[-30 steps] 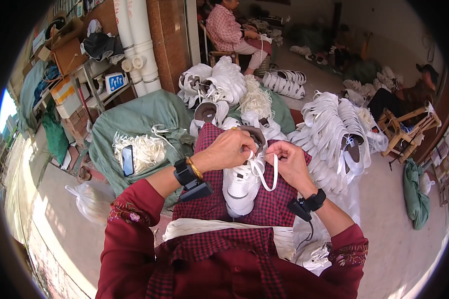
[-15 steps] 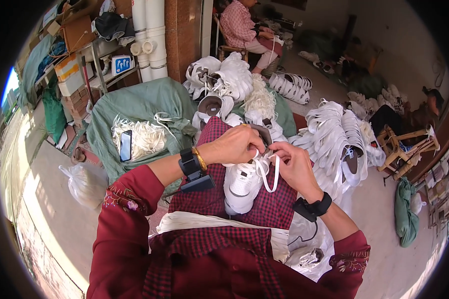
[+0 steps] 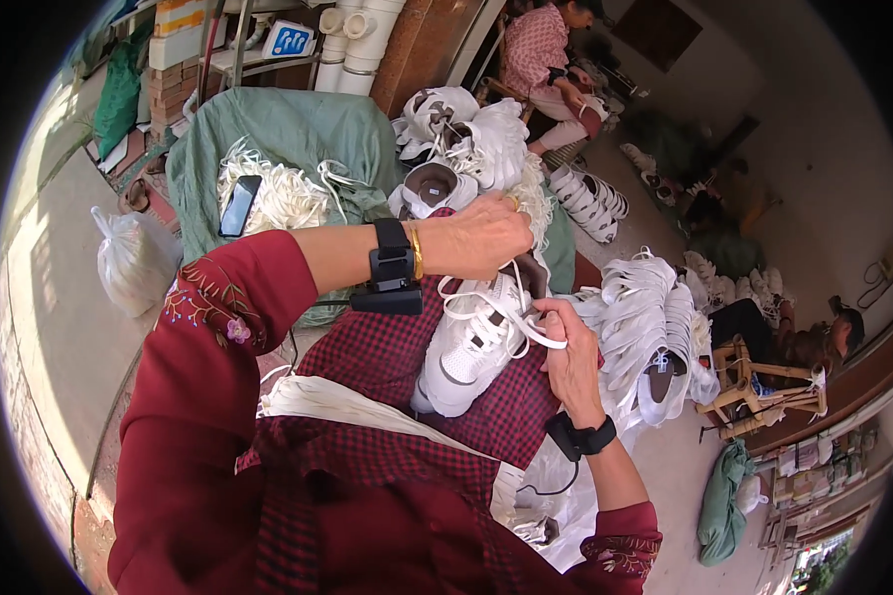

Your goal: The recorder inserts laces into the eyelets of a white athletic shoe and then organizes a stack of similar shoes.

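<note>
A white sneaker (image 3: 466,342) rests on my lap over a checked red-and-black apron (image 3: 367,342), its toe toward me. A white shoelace (image 3: 511,309) runs through its eyelets, with loose loops over the tongue. My left hand (image 3: 478,238) is closed above the shoe's collar; lace runs up under it, and its fingertips are mostly hidden. At the shoe's right side, my right hand (image 3: 573,357) has its thumb and fingers closed on the lace, which crosses over the fingers.
A phone (image 3: 239,205) and loose white laces (image 3: 293,196) lie on green cloth (image 3: 298,119) at left. White shoes (image 3: 491,144) are heaped ahead, more laced shoes (image 3: 645,332) at right. A seated co-worker (image 3: 546,59) and a wooden stool (image 3: 754,387) are farther off.
My view has turned and tilted. My hands have moved apart: the left up and away from the eyelets, the right down beside the shoe. The lace now loops over the tongue.
</note>
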Available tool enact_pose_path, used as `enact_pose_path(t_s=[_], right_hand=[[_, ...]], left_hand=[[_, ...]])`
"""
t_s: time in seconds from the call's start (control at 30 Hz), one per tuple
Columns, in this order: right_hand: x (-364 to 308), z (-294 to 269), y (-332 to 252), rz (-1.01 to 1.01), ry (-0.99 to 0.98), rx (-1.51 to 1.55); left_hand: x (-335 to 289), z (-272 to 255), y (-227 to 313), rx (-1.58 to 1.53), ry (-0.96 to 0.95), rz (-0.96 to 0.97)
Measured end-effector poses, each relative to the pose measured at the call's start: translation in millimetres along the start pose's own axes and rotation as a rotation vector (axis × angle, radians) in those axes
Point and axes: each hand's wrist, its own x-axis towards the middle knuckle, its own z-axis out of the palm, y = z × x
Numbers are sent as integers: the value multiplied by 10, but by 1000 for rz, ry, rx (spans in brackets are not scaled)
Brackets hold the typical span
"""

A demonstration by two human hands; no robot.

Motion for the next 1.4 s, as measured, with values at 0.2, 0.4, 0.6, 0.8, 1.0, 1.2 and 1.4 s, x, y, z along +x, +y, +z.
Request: enact_pose_path(t_s=[0.2, 0.4, 0.6, 0.8, 1.0, 1.2, 1.4], right_hand=[[-30, -27, 77, -72, -2, -116], [-56, -314, -190, 37, -74, -213], [265, -140, -498, -75, -76, -122], [533, 159, -374, -88, -105, -203], [597, 241, -230, -63, -118, -60], [612, 283, -202, -83, -59, -47], [628, 268, -167, -71, -106, -7]], left_hand=[[-394, 9, -291, -52, 37, -139], [-736, -254, -77, -584, 295, -288], [-728, -28, 77, -1101, 130, -421], [-690, 222, 184, -1092, 246, -415], [-724, 242, 3, -161, 488, -2], [-588, -217, -397, -149, 854, -208], [-760, 124, 60, -1268, 370, -465]])
